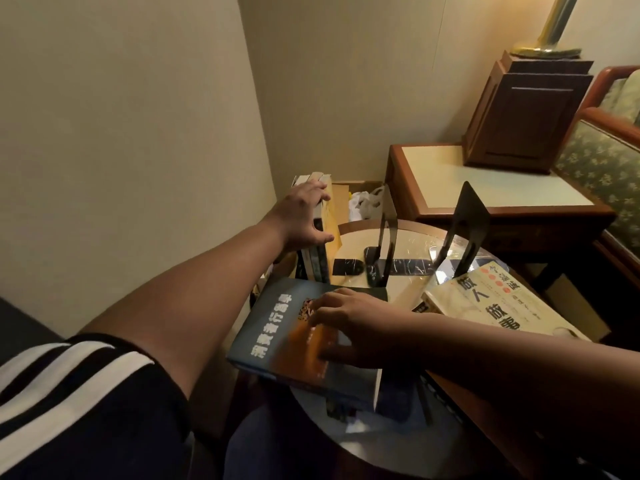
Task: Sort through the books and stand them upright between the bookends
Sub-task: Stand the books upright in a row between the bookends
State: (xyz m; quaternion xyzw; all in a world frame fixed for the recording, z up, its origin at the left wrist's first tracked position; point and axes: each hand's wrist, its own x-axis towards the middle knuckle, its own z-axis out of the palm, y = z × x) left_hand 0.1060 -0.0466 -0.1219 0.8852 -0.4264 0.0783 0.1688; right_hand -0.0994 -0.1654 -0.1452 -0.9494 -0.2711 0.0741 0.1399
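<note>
Across the middle of the frame sits a round glass-topped table [405, 289], with a wooden side table [485, 181] behind it at upper right carrying a dark wooden lamp base [523, 116]. At lower centre a blue book [273, 327] lies flat, cover up, on darker volumes. A cream book [491, 306] lies flat at the right edge of the table. At the table's far left edge, against the wall, a few upright books [320, 261] stand together. Two black bookends [467, 223] stand near the table's centre, well apart from each other, with bare glass between them. The left hand [304, 216] clasps the upright books from above, fingers over their tops and thumb down one side. The right hand [343, 320] rests on the blue book's cover, fingers spread and grasping nothing.
</note>
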